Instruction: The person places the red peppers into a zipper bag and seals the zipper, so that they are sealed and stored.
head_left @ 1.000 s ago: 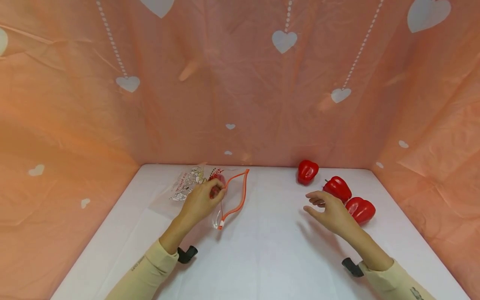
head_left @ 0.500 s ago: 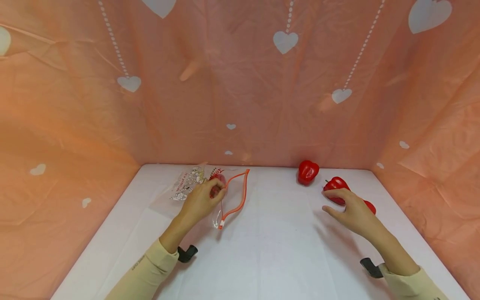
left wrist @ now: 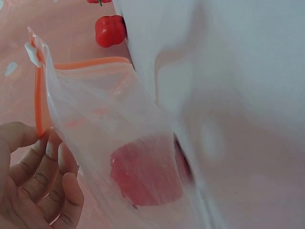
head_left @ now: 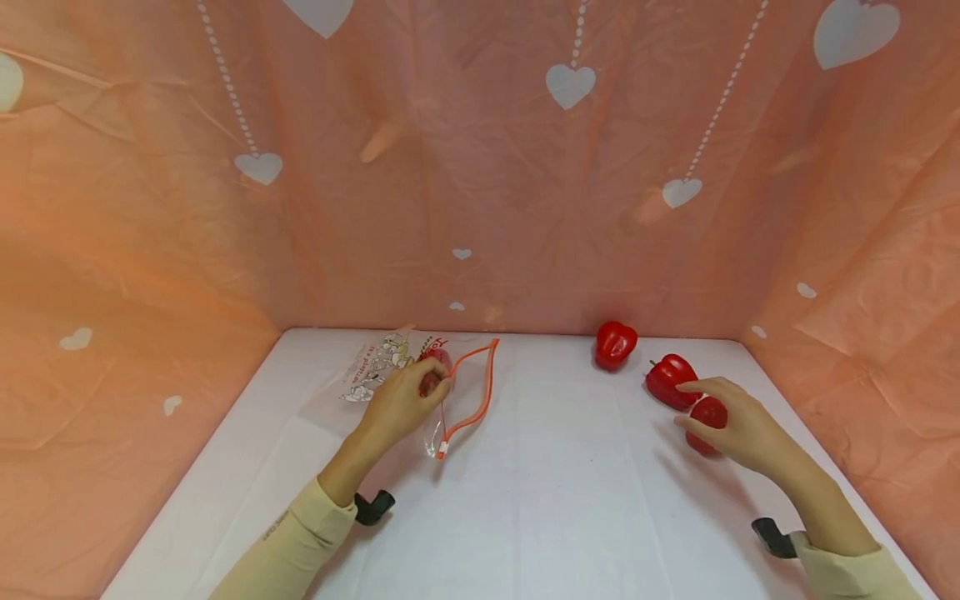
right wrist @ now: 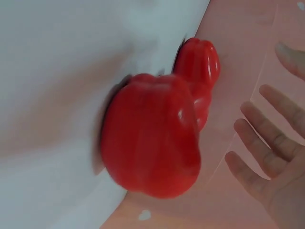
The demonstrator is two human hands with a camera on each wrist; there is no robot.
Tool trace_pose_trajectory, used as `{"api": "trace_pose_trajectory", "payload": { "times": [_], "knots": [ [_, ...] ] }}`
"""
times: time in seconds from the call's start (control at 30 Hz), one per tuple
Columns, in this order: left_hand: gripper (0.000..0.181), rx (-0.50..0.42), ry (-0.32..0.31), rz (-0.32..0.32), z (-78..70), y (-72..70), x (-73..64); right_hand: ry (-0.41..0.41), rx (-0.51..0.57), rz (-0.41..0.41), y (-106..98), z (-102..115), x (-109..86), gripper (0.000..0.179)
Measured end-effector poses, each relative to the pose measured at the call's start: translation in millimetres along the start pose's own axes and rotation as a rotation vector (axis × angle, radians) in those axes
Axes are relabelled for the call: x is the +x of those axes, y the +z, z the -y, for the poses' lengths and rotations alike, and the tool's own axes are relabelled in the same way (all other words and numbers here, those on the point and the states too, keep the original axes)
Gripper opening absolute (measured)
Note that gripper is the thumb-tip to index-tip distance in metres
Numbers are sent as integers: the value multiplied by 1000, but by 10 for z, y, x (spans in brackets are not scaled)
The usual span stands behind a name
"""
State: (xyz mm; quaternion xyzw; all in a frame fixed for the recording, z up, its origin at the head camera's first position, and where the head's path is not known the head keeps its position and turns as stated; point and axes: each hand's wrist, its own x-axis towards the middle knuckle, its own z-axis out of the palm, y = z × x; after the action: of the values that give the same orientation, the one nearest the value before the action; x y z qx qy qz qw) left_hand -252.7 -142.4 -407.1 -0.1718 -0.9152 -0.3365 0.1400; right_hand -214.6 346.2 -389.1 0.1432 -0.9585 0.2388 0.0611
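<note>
My left hand (head_left: 403, 402) pinches the orange rim of a clear zip bag (head_left: 491, 375) between thumb and forefinger. The bag's mouth gapes towards the right, with a white slider at its near corner. Inside it lies a red bell pepper (left wrist: 147, 174), blurred by the plastic. My right hand (head_left: 742, 429) is over the nearest loose bell pepper (head_left: 707, 427), partly covering it in the head view. Its fingers are spread and, in the right wrist view, stand apart from that pepper. A second bell pepper (head_left: 669, 382) with a stem sits just beyond.
Another red bell pepper (head_left: 616, 346) rests near the back edge of the white tabletop (head_left: 555, 467). Orange cloth (head_left: 517, 208) with white hearts encloses the back and both sides. A black wrist-camera mount (head_left: 774, 537) is on the right wrist.
My right hand has moved right and slightly nearer, from beside the peppers to over the nearest one. The left hand and the bag have stayed in place.
</note>
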Motion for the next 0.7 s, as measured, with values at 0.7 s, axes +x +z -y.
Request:
{"api": "trace_pose_trajectory", "payload": {
  "times": [0.7],
  "knots": [
    [8, -1, -10, 16, 3, -19, -3, 129, 75, 133, -27, -437, -67, 97]
  ]
}}
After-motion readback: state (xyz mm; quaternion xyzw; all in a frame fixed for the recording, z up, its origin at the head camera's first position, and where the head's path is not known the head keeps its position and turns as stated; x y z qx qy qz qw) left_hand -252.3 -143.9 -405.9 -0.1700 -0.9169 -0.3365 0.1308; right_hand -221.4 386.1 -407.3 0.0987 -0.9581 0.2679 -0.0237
